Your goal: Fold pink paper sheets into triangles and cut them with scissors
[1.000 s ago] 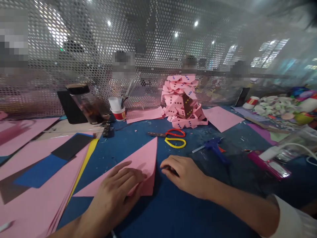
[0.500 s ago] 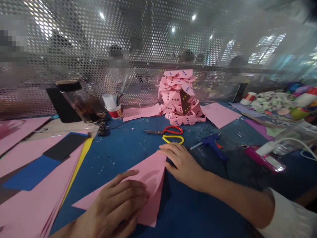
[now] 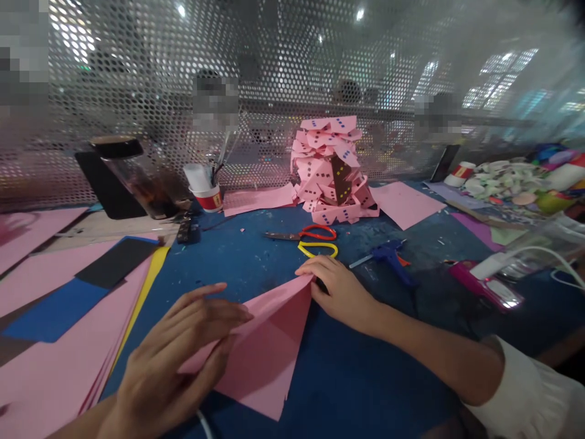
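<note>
A folded pink paper sheet point(image 3: 267, 360) lies at the lower middle of the blue table, its upper layer lifted so that the fold gapes. My right hand point(image 3: 338, 289) pinches the sheet's far right corner between thumb and fingers. At the sheet's left side is my left hand point(image 3: 183, 350), fingers spread and fingertips against the upper layer; its palm is off the table. Just beyond my right hand lie scissors point(image 3: 317, 249) with one red and one yellow handle. A blue glue gun point(image 3: 390, 259) rests to their right.
A pink paper structure with dotted pieces point(image 3: 320, 177) stands at the back. Pink sheets point(image 3: 59, 378) with blue and black strips cover the left. A paper cup point(image 3: 208, 198) and a dark-lidded jar point(image 3: 137, 177) stand back left. A magenta device point(image 3: 487, 286) lies right.
The sheet's upper layer has risen and the fold has opened. My left hand has moved left and turned, showing its thumb. My right hand has closed on the corner.
</note>
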### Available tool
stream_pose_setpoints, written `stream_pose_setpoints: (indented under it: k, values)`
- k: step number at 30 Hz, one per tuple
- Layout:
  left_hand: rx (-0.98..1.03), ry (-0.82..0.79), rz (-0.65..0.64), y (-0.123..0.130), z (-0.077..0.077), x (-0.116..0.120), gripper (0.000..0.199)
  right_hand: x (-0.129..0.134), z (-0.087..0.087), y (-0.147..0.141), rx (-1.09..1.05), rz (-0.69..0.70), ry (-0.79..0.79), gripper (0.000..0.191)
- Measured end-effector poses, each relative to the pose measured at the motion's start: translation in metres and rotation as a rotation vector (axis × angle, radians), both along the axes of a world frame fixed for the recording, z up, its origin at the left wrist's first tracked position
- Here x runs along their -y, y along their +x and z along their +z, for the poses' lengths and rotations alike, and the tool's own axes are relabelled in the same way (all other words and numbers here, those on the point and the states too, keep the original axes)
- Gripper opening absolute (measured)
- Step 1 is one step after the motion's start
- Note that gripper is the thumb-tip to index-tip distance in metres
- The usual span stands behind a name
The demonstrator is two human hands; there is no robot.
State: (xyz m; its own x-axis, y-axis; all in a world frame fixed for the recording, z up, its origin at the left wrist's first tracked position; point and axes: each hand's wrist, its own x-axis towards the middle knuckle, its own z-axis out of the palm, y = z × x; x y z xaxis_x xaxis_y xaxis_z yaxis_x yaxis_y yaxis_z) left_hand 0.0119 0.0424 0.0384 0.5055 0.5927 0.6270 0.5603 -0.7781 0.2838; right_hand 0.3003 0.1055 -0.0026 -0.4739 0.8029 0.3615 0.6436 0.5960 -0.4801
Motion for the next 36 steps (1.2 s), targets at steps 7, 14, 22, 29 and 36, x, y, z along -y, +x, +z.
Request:
stream_pose_setpoints:
  k: [7, 14, 22, 29, 36]
  values:
    - [0.214, -0.239, 0.396, -0.009, -0.006, -0.007, 0.017, -0.007, 0.001, 0.003, -0.096, -0.056, -0.046, 0.02]
    - [0.362, -0.341, 0.305, -0.01, 0.005, -0.019, 0.035, -0.009, 0.015, 0.008, -0.281, -0.175, -0.164, 0.013]
    - [0.236, -0.372, 0.533, -0.017, -0.005, -0.044, 0.049, -0.018, 0.017, 0.015, -0.452, -0.273, -0.217, 0.018]
    - [0.607, -0.476, 0.424, -0.027, -0.03, -0.067, 0.06, -0.013, 0.025, 0.016, -0.533, -0.283, -0.222, 0.023]
    - [0.791, -0.553, 0.455, -0.027, -0.024, -0.07, 0.061, -0.012, 0.026, 0.016, -0.56, -0.273, -0.214, 0.025]
